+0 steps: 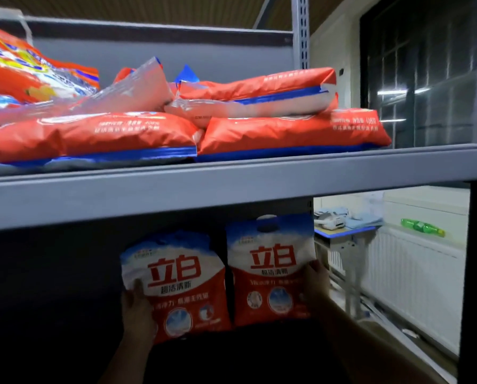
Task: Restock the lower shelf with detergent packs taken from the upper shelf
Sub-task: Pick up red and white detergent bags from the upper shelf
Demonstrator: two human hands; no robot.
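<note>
Standing upright side by side on the dim lower shelf (65, 314) are two red-and-white detergent packs, long axes vertical, printed fronts facing the camera. The left pack (176, 286) is gripped at its lower left edge by the left hand (136, 311), thumb laid across the front and the other fingers hidden behind the bag. The right pack (270, 270) stands with its handle cut-out at the top; the right hand (316, 284) holds its right edge, fingers wrapped round the side, though whether they are spread cannot be told. The two packs touch or nearly touch along their inner edges. On the upper shelf (231, 184) lies a pile of orange-red detergent bags (287, 131), flat, long axes running left to right, stacked two and three deep. Beyond the shelving, to the right, a small desk (342, 231) and a green bottle (423, 227) show.
</note>
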